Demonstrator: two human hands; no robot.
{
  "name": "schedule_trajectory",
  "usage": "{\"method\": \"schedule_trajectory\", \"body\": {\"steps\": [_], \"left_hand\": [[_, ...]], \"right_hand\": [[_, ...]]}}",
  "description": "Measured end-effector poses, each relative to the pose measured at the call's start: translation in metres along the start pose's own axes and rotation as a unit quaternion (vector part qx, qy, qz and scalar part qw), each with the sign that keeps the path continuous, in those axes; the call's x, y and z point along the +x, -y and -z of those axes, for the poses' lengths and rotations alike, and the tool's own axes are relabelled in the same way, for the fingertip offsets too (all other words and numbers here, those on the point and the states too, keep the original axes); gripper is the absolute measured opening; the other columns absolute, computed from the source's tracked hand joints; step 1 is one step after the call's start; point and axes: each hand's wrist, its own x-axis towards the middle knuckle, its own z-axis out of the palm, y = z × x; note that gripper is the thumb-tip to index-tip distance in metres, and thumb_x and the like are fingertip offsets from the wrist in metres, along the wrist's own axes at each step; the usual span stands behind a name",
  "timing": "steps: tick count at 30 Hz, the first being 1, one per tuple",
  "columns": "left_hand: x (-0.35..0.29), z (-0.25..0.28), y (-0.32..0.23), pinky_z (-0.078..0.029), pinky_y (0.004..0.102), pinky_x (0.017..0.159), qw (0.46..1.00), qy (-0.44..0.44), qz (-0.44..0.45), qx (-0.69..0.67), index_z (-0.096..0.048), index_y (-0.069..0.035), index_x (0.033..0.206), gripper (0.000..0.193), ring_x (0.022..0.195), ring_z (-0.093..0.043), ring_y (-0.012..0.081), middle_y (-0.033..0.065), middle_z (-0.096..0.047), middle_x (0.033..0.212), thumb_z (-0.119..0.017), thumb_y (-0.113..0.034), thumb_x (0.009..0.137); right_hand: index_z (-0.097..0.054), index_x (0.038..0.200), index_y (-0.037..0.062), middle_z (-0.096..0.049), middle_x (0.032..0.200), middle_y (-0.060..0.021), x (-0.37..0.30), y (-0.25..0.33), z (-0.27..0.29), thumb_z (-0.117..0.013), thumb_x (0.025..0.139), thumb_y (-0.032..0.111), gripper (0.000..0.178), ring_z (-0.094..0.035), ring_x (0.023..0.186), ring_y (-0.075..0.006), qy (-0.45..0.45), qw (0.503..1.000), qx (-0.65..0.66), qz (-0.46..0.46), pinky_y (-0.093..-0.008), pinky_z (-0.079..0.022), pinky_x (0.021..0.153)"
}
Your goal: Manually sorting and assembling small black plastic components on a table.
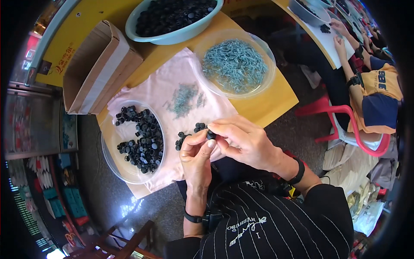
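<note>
My left hand [196, 152] and my right hand [246, 141] meet over the near edge of a pale pink cloth [161, 88]. Between their fingertips is a small round black cap [211, 134], pinched from both sides and partly covered. Several loose black caps [200, 126] lie on the cloth just beyond my fingers. Farther out on it is a small heap of thin grey-green pins [183, 100], too fine to make out singly. To the left, a clear round tub [105, 151] holds many black caps.
A clear tub [272, 64] full of grey-green pins stands at the far right of the yellow tabletop [280, 93]. Behind are a pale blue basin [170, 39] of black parts and an open cardboard box [101, 71]. People work at another table beside a red chair [336, 112].
</note>
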Motion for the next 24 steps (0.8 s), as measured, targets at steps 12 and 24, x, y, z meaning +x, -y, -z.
{"method": "schedule_trajectory", "body": {"steps": [12,24], "left_hand": [[-0.002,-0.006,0.006,-0.051,0.0292,0.090,0.998,-0.001,0.029,-0.047,-0.066,-0.005,0.098,0.020,0.098,-0.063,0.0151,0.0075,-0.066,0.105,-0.066,0.009,0.084],[-0.003,-0.003,-0.041,-0.053,0.0379,0.091,0.985,0.023,-0.051,0.162,-0.052,0.003,0.124,0.039,0.103,-0.065,0.0268,0.0185,-0.063,0.113,-0.061,0.006,0.087]], "right_hand": [[-0.065,0.099,-0.0046,-0.066,0.098,-0.0128,-0.004,-0.008,0.000,-0.071,0.073,-0.002,0.027,-0.065,0.088,-0.0268,-0.034,0.993,-0.071,0.089,-0.0337,-0.054,0.076],[-0.068,0.099,0.0043,-0.069,0.095,-0.0095,0.081,-0.021,0.017,-0.074,0.072,-0.001,0.028,-0.065,0.079,-0.0207,-0.043,0.996,-0.082,-0.008,-0.0312,-0.054,0.068]]}}
